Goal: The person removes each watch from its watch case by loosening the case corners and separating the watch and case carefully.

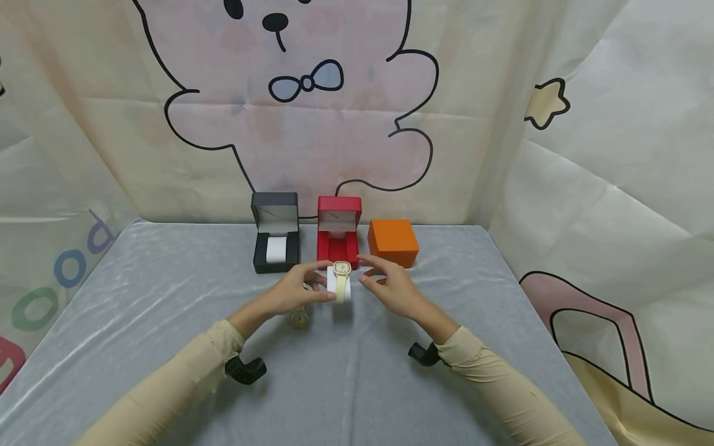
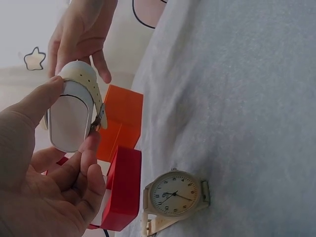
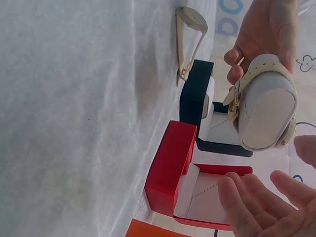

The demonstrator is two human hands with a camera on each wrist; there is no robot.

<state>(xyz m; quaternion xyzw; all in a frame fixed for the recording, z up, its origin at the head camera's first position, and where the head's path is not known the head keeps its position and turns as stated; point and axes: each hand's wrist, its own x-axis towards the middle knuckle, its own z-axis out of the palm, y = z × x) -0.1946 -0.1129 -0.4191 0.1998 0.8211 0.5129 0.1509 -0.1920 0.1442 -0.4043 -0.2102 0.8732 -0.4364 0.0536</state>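
Note:
My left hand point(image 1: 292, 291) grips a white watch cushion point(image 2: 69, 123) at one end, thumb on one side and fingertips on the other. Wrapped round the cushion is a watch with a cream strap point(image 1: 341, 289) and a squarish dial, its buckle point(image 2: 100, 118) fastened on the underside. Just right of the cushion, my right hand point(image 1: 393, 291) is held apart from it with spread fingers. On the cloth below my left hand lies a second watch point(image 2: 174, 194), with a round dial and pale strap.
At the back stand an opened red watch box point(image 1: 339, 203), an opened black box point(image 1: 274, 198) holding a white cushion point(image 1: 276, 249), and a closed orange box point(image 1: 393, 241). A grey cloth point(image 1: 357, 384) covers the table, and a printed curtain point(image 1: 468, 155) hangs behind.

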